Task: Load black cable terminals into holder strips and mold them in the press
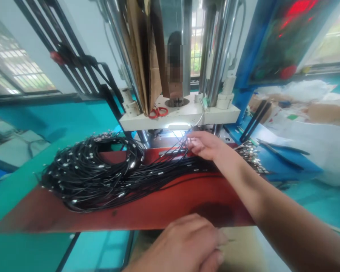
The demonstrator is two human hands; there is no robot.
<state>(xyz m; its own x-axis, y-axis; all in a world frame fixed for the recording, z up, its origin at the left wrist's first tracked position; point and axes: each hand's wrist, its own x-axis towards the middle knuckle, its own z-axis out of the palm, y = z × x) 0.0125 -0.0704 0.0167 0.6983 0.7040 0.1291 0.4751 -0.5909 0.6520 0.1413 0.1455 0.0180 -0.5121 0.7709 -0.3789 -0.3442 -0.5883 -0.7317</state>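
Observation:
A large coiled bundle of thin black cables (93, 177) with small pale tags and metal ends lies on a red-brown mat (170, 207). Its straight strands run to the right, under my right forearm. My right hand (202, 145) is closed at the front of a press, its fingertips pinched on a few thin black cables (183, 141) that rise apart from the bundle. Low in the picture, in front of the mat's near edge, is my left hand (187, 243). Its fingers are curled together, and whatever they may hold is too blurred to make out.
The press has a white plate (181, 117) with a lit gap below. Red-handled scissors (158, 112) and cardboard (143, 56) rest at the plate. To the right are cable ends (252, 156), a dark tool (285, 155) on a blue surface, and plastic bags (308, 128).

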